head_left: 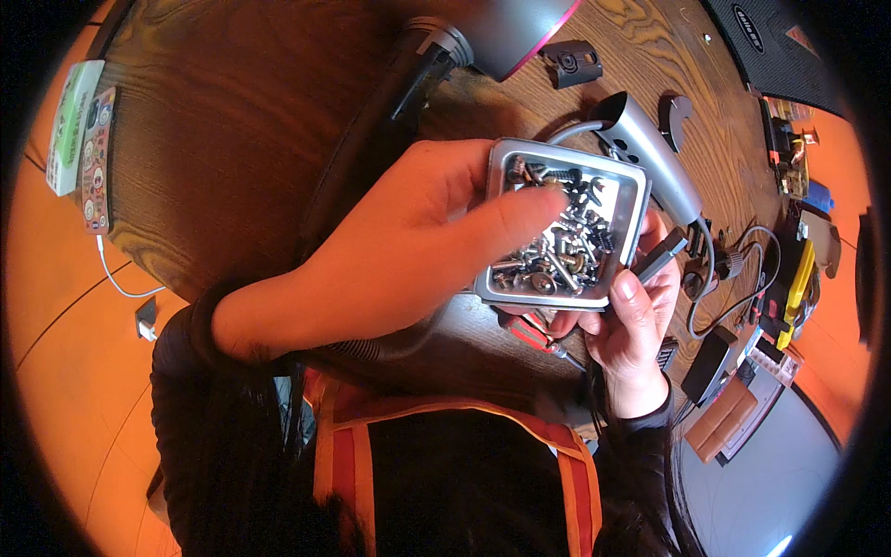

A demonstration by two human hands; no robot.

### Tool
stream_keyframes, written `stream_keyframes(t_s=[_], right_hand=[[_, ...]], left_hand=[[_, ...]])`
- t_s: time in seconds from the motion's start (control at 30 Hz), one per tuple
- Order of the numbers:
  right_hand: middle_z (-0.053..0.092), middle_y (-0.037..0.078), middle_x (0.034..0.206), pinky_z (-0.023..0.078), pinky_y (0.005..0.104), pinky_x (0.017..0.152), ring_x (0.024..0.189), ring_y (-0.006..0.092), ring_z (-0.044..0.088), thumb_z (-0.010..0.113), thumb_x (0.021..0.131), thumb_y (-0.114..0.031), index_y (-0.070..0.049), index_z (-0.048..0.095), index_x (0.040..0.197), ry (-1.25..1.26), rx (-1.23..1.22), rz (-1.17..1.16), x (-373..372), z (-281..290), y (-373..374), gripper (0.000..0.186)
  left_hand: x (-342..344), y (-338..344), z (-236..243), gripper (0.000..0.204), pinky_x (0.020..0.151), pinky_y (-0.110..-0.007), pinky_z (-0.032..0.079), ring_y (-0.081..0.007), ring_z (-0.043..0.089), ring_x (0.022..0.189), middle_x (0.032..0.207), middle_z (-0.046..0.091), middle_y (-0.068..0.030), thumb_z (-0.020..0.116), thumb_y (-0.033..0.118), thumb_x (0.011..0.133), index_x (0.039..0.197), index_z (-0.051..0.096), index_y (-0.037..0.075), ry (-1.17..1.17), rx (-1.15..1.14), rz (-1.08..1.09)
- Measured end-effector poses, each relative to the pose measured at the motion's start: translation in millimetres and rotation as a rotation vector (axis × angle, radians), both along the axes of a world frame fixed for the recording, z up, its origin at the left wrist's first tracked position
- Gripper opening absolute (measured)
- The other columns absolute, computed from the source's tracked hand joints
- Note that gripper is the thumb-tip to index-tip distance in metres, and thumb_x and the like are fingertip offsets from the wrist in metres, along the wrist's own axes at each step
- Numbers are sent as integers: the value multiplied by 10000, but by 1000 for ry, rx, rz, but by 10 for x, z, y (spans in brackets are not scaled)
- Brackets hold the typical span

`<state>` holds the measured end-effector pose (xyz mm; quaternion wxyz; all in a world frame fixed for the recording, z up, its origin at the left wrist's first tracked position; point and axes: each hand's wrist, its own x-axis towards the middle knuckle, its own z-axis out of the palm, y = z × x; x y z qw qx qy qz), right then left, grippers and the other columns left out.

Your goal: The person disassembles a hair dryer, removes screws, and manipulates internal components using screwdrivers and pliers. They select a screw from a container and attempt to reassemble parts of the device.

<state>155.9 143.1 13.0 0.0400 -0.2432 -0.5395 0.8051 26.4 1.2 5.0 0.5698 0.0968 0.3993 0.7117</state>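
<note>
My left hand (408, 223) grips a square metal tin (494, 176) by its left side, thumb reaching over the rim into it. Loose screws (561, 260) of several sizes, silver and dark, fill the tin. At the tin's lower right corner, my right hand (633, 320) is closed, its thumb pressed on a dark, square-ended bar (661, 255) that points up and right. Some of its fingers are hidden behind the tin. Just below the tin shows a red and black screwdriver (531, 330), partly covered.
Beyond the tin lies a grey tubular handle (650, 153) with a cable. A grey device with a pink rim (520, 37) and dark plastic parts (573, 63) lie farther off. A phone (98, 158) is at the left table edge; yellow-handled tool (796, 292) and brown case (722, 418) at right.
</note>
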Motion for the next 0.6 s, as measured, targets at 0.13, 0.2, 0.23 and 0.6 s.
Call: stream_keyframes(t_s=[0.13,0.2,0.23,0.6], right_hand=[[540,211,970,488,244,374,489,216,596,606,756,-197,7,295,1199,35,23,-60,-29,8,-71,578],[524,222,1003,523,272,406,503,223,600,606,758,-190,-5,301,1192,61,32,-42,-36,-3,-73,562],[529,222,996,519,268,400,497,222,598,605,759,-193,-8,302,1192,67,27,-34,-36,-10,-71,561],[574,199,898,320,174,287,392,163,541,588,757,-234,4,316,1201,12,34,13,-1,-24,20,573]], left_hand=[[24,-3,35,267,743,-250,460,-103,563,841,947,600,-74,498,41,828,1086,487,-25,166,-28,-21],[23,6,19,273,751,-251,457,-103,562,843,948,599,-73,506,35,823,1088,486,-25,273,-111,-14],[22,4,13,273,753,-252,456,-102,561,844,948,598,-72,501,38,824,1090,485,-25,263,-101,-5],[-59,-48,-18,393,757,-279,467,-142,566,883,980,588,-103,477,10,737,1128,455,-30,59,40,-88]])
